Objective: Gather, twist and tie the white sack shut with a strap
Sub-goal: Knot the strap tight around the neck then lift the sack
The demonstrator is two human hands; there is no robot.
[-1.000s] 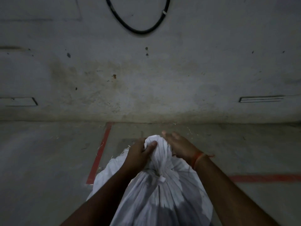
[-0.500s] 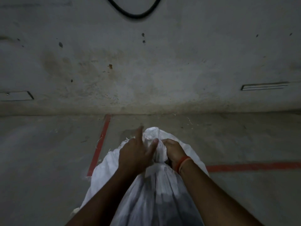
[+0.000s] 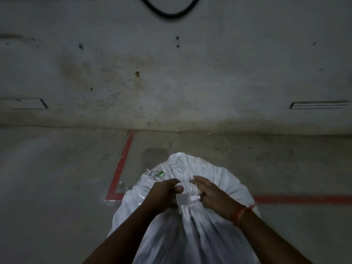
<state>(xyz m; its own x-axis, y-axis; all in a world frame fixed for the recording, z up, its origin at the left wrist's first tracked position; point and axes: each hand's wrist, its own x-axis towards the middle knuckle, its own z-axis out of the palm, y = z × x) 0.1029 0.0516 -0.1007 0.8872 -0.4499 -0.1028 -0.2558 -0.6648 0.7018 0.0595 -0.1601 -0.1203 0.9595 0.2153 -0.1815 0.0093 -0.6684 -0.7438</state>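
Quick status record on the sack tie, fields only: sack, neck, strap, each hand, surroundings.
sack: white sack, standing on the concrete floor
neck: gathered into a tight bunch, loose top flopped away from the person
strap: white strap lying across the neck; knot state cannot be told
left hand: left hand closed on the neck and strap end
right hand: right hand at the strap's other end, fingers partly open
surroundings: red floor lines, wall behind

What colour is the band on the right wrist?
Orange-red thread band, seen in the head view.
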